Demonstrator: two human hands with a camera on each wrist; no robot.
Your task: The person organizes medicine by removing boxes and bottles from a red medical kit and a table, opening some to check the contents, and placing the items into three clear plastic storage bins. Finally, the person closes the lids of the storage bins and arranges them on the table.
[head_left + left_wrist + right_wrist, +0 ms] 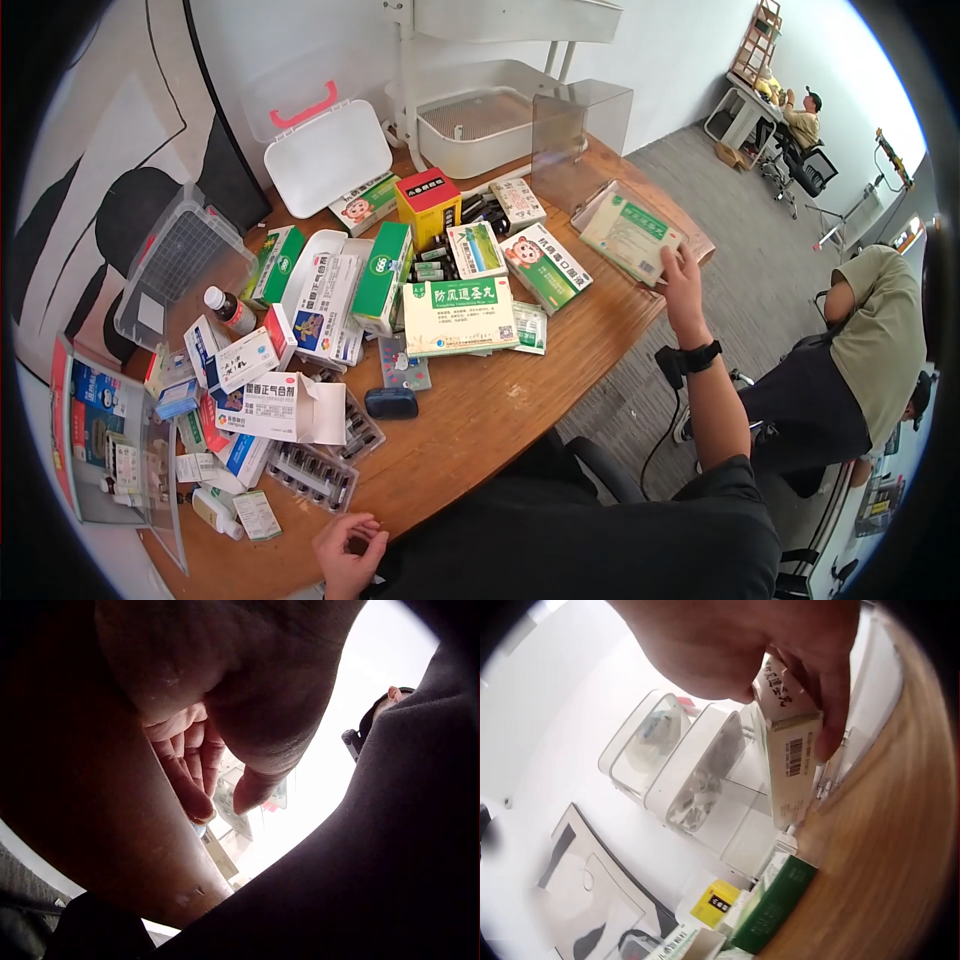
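My right hand point(684, 290) grips a cream-and-green medicine box point(622, 238) by its near corner, at the table's right end. In the right wrist view, the thumb and fingers pinch the box point(789, 769), its barcode side showing. It overlaps a clear plastic case point(692, 228) whose transparent lid point(580, 125) stands upright. My left hand point(350, 555) is at the table's front edge, fingers loosely curled with nothing in them. Nearest to it lie blister packs of dark vials point(312, 476). A similar cream-and-green box point(458, 318) lies on the pile mid-table.
Medicine boxes crowd the table point(500, 395), with a brown bottle point(230, 310) and a dark blue case point(391, 403) among them. Open plastic cases point(185, 275) stand at the left. A white cart point(470, 130) stands behind. Another person point(870, 330) bends over at the right.
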